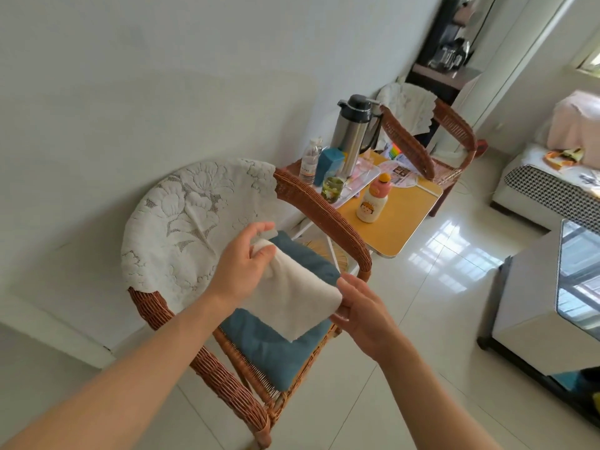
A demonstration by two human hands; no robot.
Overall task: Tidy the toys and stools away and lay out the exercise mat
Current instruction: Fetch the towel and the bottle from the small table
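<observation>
A white cloth [292, 297] hangs between my two hands above a wicker armchair [328, 219]. My left hand [242, 269] pinches its upper corner between thumb and fingers. My right hand [363, 315] holds the cloth's right edge, fingers partly spread beneath it. The chair has a blue seat cushion [272, 349] and a white lace cover [188, 219] over its back. No stool, toy or exercise mat shows in this view.
A yellow folding table [399, 219] stands right of the chair with a steel thermos [352, 131], a clear bottle [310, 160], a teal box [329, 162], a glass of tea [332, 190] and a cartoon bottle [373, 203]. A second wicker chair [418, 147] is beyond. A white cabinet [535, 306] stands right.
</observation>
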